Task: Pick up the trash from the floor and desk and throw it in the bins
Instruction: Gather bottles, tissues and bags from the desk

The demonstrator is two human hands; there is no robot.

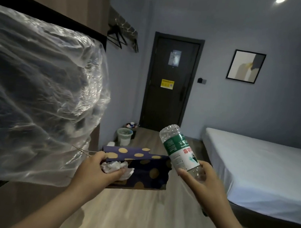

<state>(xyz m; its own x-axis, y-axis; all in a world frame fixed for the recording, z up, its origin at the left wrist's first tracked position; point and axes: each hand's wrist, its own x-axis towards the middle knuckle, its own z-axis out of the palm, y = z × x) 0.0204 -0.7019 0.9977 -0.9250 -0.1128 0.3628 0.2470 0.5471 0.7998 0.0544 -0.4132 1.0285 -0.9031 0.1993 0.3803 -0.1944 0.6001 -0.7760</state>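
Clear ribbed plastic bottle (179, 150), thin and crushable, is held base-up in the right hand (200, 176), fingers (208, 168) curled round it. The left hand (97, 171) pinches wadded white tissue (116, 167) against a navy, gold-dotted paper bag (140, 166), with a filmy plastic sack (36, 92) billowing beside it. This looks like the carrying step; next comes walking to the white lattice bin (124, 136) by the door (169, 82) and dropping everything in.

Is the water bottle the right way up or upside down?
Upside down and tilted. The bottle has its ridged base on top and its label print inverted; the right hand grips its lower end.
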